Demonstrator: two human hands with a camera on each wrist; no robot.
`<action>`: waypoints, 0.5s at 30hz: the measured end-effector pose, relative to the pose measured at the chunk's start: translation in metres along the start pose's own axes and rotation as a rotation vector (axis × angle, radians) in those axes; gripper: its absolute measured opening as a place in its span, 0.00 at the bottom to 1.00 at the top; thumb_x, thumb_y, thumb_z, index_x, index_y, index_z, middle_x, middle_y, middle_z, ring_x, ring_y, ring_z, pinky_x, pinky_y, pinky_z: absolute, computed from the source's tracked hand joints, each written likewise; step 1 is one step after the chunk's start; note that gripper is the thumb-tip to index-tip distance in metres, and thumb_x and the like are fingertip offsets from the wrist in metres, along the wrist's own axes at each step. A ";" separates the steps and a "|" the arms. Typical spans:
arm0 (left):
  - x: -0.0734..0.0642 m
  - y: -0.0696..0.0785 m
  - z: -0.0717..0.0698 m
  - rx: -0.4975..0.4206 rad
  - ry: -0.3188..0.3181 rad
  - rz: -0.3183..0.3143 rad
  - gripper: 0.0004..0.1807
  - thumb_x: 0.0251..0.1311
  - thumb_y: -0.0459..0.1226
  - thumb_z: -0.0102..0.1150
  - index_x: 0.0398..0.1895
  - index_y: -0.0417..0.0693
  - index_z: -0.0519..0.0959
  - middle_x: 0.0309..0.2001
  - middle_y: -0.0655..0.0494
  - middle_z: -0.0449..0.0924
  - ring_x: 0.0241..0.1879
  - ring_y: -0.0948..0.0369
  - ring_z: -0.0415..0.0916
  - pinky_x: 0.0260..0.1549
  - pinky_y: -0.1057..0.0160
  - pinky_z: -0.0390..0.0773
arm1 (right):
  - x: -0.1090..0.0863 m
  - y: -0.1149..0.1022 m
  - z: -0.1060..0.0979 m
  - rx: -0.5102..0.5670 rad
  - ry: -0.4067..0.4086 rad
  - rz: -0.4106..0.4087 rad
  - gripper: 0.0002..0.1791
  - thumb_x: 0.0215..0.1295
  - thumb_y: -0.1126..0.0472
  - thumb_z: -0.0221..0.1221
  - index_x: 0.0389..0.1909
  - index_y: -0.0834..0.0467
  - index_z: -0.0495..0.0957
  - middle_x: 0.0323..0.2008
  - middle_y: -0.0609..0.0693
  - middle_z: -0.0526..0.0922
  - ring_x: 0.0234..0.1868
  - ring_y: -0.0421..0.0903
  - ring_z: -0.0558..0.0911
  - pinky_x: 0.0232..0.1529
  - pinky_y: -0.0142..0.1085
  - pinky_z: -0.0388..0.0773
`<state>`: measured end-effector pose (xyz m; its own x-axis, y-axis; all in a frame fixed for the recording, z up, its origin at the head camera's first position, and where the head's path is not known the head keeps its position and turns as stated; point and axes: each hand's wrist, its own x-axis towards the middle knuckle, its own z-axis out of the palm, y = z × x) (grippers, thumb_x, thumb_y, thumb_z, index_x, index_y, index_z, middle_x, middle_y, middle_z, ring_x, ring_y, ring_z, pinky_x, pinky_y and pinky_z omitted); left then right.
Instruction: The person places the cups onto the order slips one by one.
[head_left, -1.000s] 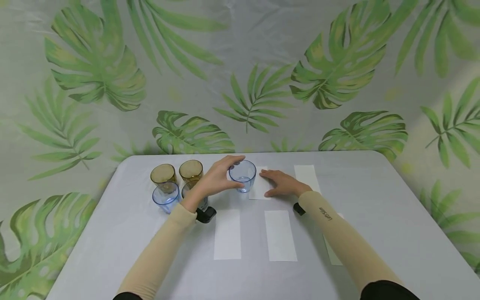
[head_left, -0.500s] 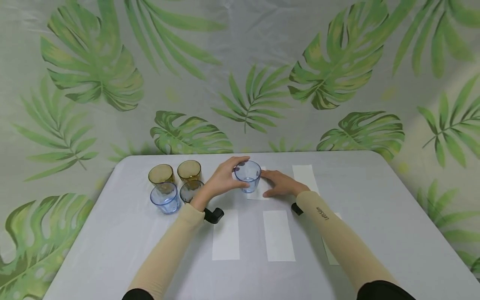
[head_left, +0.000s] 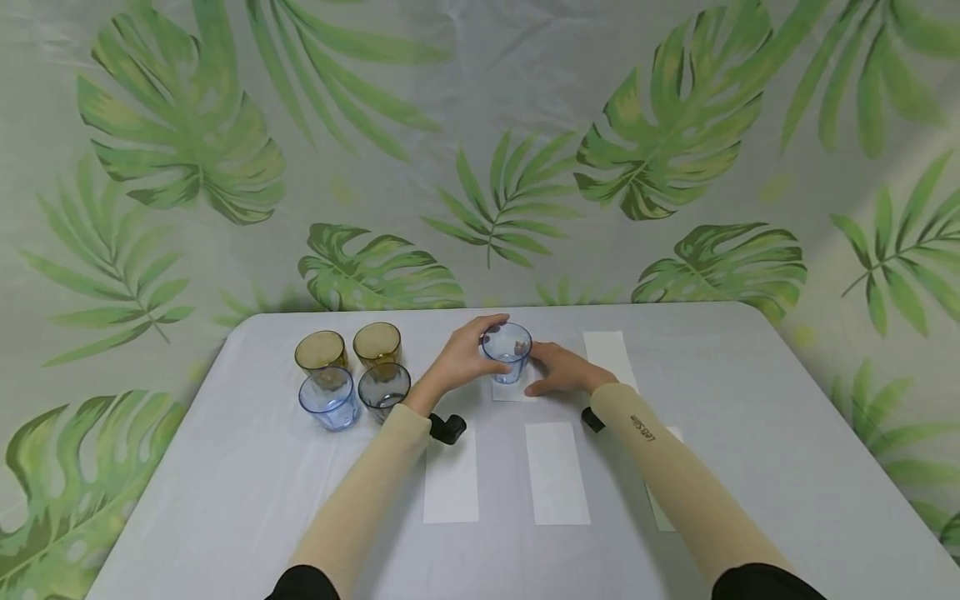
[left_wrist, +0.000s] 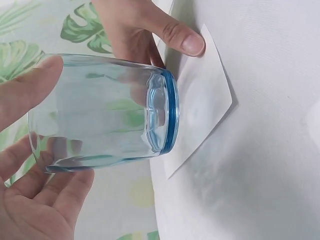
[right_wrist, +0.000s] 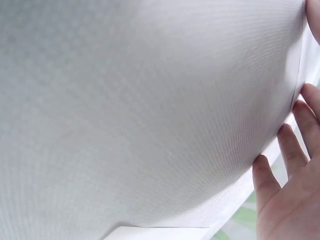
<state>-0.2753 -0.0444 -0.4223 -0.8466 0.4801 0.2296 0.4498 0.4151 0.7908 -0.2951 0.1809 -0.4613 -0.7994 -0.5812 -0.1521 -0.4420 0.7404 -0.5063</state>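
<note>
My left hand (head_left: pixel 461 360) holds a clear blue drinking glass (head_left: pixel 512 364) near its rim, thumb on one side and fingers on the other. In the left wrist view the base of this glass (left_wrist: pixel 162 112) is right over a white paper strip (left_wrist: pixel 210 95). My right hand (head_left: pixel 564 368) rests at the same strip (head_left: pixel 516 395), its fingers spread and relaxed. Thumb and fingertips lie on the white surface, just right of the glass. The right wrist view shows that hand's fingers (right_wrist: pixel 292 150) along its right edge.
Two amber glasses (head_left: pixel 320 352) stand at the back left. In front of them are another blue glass (head_left: pixel 330 406) and a grey glass (head_left: pixel 384 385). More white paper strips (head_left: pixel 558 479) lie on the white-covered table (head_left: pixel 750 433), one partly under my right forearm. A leaf-print cloth (head_left: pixel 510 200) hangs behind.
My left hand has carried the blue glass to the right, over the paper strip and close to my right hand. The right hand has stayed nearly still.
</note>
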 end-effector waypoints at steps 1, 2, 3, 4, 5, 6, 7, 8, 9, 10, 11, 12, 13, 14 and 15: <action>0.001 -0.001 0.001 0.004 0.003 0.001 0.44 0.44 0.33 0.76 0.68 0.43 0.66 0.63 0.46 0.68 0.61 0.52 0.67 0.59 0.57 0.69 | 0.000 0.000 0.000 0.006 0.001 -0.002 0.46 0.56 0.54 0.68 0.69 0.69 0.57 0.67 0.65 0.61 0.68 0.63 0.58 0.69 0.53 0.50; 0.002 -0.002 0.002 0.005 0.003 0.000 0.44 0.44 0.33 0.76 0.68 0.43 0.66 0.63 0.46 0.68 0.61 0.52 0.67 0.59 0.57 0.69 | 0.000 0.000 0.000 0.008 0.001 -0.003 0.45 0.56 0.54 0.68 0.69 0.69 0.58 0.67 0.65 0.61 0.68 0.63 0.58 0.69 0.53 0.51; 0.003 -0.003 0.003 0.009 0.004 -0.001 0.44 0.44 0.33 0.76 0.68 0.43 0.66 0.63 0.46 0.68 0.61 0.52 0.67 0.59 0.57 0.69 | 0.000 0.000 0.000 0.010 0.003 -0.009 0.45 0.56 0.55 0.68 0.69 0.69 0.59 0.67 0.66 0.62 0.68 0.63 0.59 0.69 0.53 0.51; 0.004 -0.004 0.005 0.011 0.002 -0.003 0.44 0.44 0.33 0.76 0.68 0.43 0.66 0.63 0.46 0.68 0.61 0.53 0.66 0.59 0.57 0.69 | 0.000 0.000 0.000 0.013 0.005 -0.014 0.44 0.56 0.55 0.68 0.68 0.68 0.59 0.67 0.65 0.63 0.68 0.62 0.59 0.69 0.53 0.52; 0.005 -0.004 0.006 0.015 0.001 -0.004 0.44 0.44 0.33 0.76 0.68 0.43 0.65 0.64 0.47 0.68 0.62 0.53 0.66 0.59 0.57 0.69 | 0.000 0.000 -0.001 0.014 0.008 -0.019 0.44 0.56 0.55 0.69 0.68 0.68 0.60 0.66 0.65 0.63 0.68 0.62 0.60 0.69 0.53 0.52; 0.006 -0.005 0.007 0.018 0.001 -0.005 0.44 0.44 0.33 0.76 0.68 0.43 0.65 0.64 0.47 0.68 0.62 0.53 0.66 0.60 0.57 0.68 | 0.000 0.000 -0.001 0.017 0.010 -0.022 0.43 0.56 0.55 0.69 0.68 0.68 0.61 0.66 0.65 0.64 0.67 0.62 0.60 0.69 0.53 0.52; 0.006 -0.006 0.008 0.019 0.000 -0.005 0.44 0.44 0.33 0.76 0.68 0.43 0.65 0.64 0.47 0.68 0.62 0.53 0.66 0.60 0.57 0.68 | 0.000 0.000 -0.001 0.021 0.011 -0.023 0.43 0.55 0.55 0.69 0.68 0.67 0.61 0.66 0.65 0.64 0.67 0.61 0.60 0.69 0.52 0.52; 0.007 -0.007 0.008 0.020 0.001 -0.006 0.45 0.44 0.33 0.76 0.68 0.43 0.65 0.64 0.47 0.68 0.62 0.53 0.66 0.60 0.57 0.68 | 0.000 0.000 -0.001 0.023 0.013 -0.027 0.43 0.55 0.55 0.69 0.67 0.68 0.61 0.66 0.65 0.64 0.67 0.61 0.61 0.69 0.52 0.52; 0.008 -0.007 0.009 0.021 0.002 -0.007 0.45 0.44 0.33 0.76 0.68 0.44 0.65 0.64 0.47 0.68 0.62 0.53 0.65 0.60 0.57 0.67 | 0.001 0.000 -0.001 0.028 0.016 -0.031 0.43 0.55 0.56 0.69 0.67 0.68 0.62 0.66 0.65 0.64 0.67 0.61 0.61 0.69 0.52 0.52; 0.008 -0.008 0.010 0.021 0.004 -0.006 0.45 0.44 0.33 0.76 0.68 0.43 0.65 0.64 0.47 0.68 0.63 0.53 0.65 0.60 0.56 0.67 | 0.001 0.000 -0.001 0.033 0.016 -0.031 0.42 0.55 0.56 0.69 0.67 0.68 0.62 0.66 0.65 0.65 0.67 0.61 0.61 0.69 0.52 0.53; 0.008 -0.009 0.011 0.020 0.006 -0.008 0.45 0.43 0.33 0.76 0.68 0.43 0.65 0.64 0.47 0.68 0.63 0.53 0.65 0.61 0.56 0.66 | 0.000 0.000 -0.001 0.035 0.017 -0.032 0.42 0.55 0.56 0.70 0.66 0.68 0.62 0.66 0.65 0.65 0.67 0.61 0.61 0.69 0.52 0.53; 0.009 -0.009 0.012 0.019 0.008 -0.006 0.45 0.43 0.32 0.76 0.68 0.43 0.65 0.64 0.47 0.69 0.63 0.52 0.65 0.61 0.56 0.66 | 0.000 0.000 -0.001 0.038 0.017 -0.032 0.42 0.54 0.56 0.70 0.66 0.68 0.63 0.65 0.65 0.65 0.67 0.61 0.61 0.69 0.52 0.53; 0.009 -0.010 0.013 0.018 0.008 -0.008 0.45 0.43 0.32 0.76 0.68 0.43 0.65 0.64 0.46 0.69 0.63 0.52 0.65 0.61 0.56 0.66 | 0.000 0.000 -0.001 0.040 0.019 -0.035 0.42 0.54 0.56 0.70 0.66 0.68 0.63 0.65 0.65 0.65 0.67 0.61 0.62 0.68 0.52 0.53; 0.010 -0.010 0.013 0.016 0.009 -0.008 0.45 0.43 0.32 0.76 0.68 0.43 0.65 0.63 0.46 0.69 0.63 0.51 0.65 0.61 0.56 0.66 | 0.000 0.000 -0.001 0.041 0.022 -0.038 0.41 0.54 0.56 0.70 0.65 0.69 0.64 0.65 0.65 0.66 0.66 0.62 0.62 0.68 0.52 0.54; 0.010 -0.011 0.014 0.016 0.008 -0.010 0.45 0.44 0.32 0.76 0.68 0.42 0.65 0.64 0.46 0.68 0.63 0.51 0.65 0.62 0.56 0.65 | 0.000 0.000 -0.001 0.042 0.024 -0.042 0.41 0.54 0.56 0.70 0.65 0.69 0.64 0.64 0.66 0.66 0.66 0.62 0.63 0.68 0.52 0.55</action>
<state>-0.2844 -0.0332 -0.4364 -0.8532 0.4698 0.2266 0.4460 0.4318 0.7840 -0.2954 0.1810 -0.4607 -0.7902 -0.6030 -0.1098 -0.4584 0.7004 -0.5471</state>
